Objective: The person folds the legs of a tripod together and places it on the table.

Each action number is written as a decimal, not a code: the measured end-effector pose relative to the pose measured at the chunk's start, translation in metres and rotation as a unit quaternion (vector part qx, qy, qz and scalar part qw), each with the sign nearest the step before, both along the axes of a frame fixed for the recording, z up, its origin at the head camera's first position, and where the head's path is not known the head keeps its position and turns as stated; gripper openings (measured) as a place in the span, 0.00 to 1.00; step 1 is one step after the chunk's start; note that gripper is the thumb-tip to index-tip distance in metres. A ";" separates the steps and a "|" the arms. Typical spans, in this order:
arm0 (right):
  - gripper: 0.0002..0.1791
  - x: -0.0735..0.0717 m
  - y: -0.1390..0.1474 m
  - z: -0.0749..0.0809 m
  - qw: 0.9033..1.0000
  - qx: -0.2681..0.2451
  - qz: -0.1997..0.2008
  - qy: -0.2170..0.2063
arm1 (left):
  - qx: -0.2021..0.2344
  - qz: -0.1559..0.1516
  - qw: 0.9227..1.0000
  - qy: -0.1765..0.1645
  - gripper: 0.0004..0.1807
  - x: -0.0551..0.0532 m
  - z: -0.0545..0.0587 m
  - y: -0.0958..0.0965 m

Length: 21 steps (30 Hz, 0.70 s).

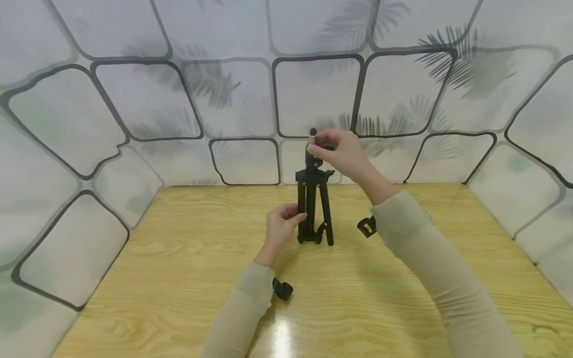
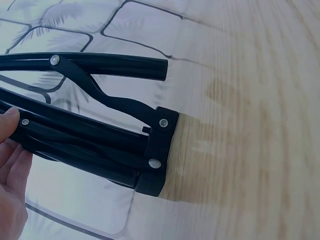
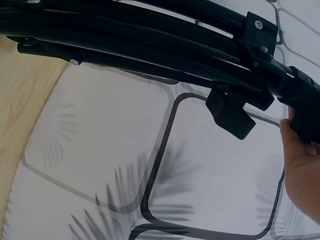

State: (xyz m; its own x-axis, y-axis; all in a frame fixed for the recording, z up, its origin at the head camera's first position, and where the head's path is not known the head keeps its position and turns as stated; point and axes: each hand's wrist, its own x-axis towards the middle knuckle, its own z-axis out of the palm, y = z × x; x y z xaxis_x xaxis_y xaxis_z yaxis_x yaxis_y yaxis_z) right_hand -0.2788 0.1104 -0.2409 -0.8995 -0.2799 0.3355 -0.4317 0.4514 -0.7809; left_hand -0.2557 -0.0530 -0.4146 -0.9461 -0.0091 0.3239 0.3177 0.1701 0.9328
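Observation:
A small black tripod [image 1: 311,191] is upright at the back of the wooden table. Two of its legs are folded close to the centre column, while the right leg [image 1: 327,214] angles slightly outward. My left hand [image 1: 281,224] pinches a leg low down between thumb and fingers. Up at the tripod's head [image 1: 313,149], my right hand [image 1: 342,153] holds the top piece with thumb and fingers. In the left wrist view, a brace [image 2: 112,102] links the spread leg to the bottom hub [image 2: 161,150], close over the tabletop. A black knob [image 3: 231,117] juts out below the head in the right wrist view.
The wood-grain table [image 1: 188,238] extends around the tripod. Behind it and at both sides stands a pale patterned backdrop [image 1: 241,109] with dark outlines and leaf prints. Black wrist camera mounts [image 1: 283,289] stick out from both sleeves.

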 end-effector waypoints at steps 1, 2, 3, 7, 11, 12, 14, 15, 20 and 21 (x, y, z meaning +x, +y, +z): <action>0.20 0.000 0.001 0.000 1.000 0.000 0.002 0.001 | 0.000 0.000 1.000 0.000 0.13 0.000 0.000 0.000; 0.21 0.000 0.003 -0.001 1.000 -0.001 0.005 0.001 | 0.000 0.001 1.000 0.001 0.13 -0.001 0.000 0.001; 0.22 0.001 0.005 -0.002 1.000 -0.005 0.010 0.000 | 0.002 0.000 1.000 0.000 0.13 -0.001 0.000 0.001; 0.24 0.005 0.014 -0.006 0.999 -0.028 0.023 0.003 | 0.004 -0.004 1.000 -0.006 0.13 -0.001 -0.001 0.001; 0.25 0.010 0.025 -0.013 1.000 -0.015 0.010 0.021 | -0.005 -0.002 1.000 -0.006 0.13 0.003 0.005 0.000; 0.25 0.011 0.027 -0.016 1.000 -0.008 0.005 0.026 | -0.009 -0.001 1.000 -0.001 0.13 0.006 0.009 0.000; 0.25 0.013 0.032 -0.023 1.000 0.003 -0.001 0.031 | -0.014 0.001 1.000 0.007 0.12 0.012 0.017 0.001; 0.25 0.015 0.034 -0.028 1.000 0.005 -0.002 0.031 | -0.016 0.002 1.000 0.010 0.12 0.016 0.021 0.001; 0.23 0.023 0.042 -0.051 1.000 -0.004 -0.004 0.019 | -0.024 0.001 1.000 0.011 0.12 0.024 0.031 0.003; 0.23 0.025 0.043 -0.055 1.000 -0.012 -0.006 0.017 | -0.023 0.000 1.000 0.010 0.12 0.025 0.031 0.003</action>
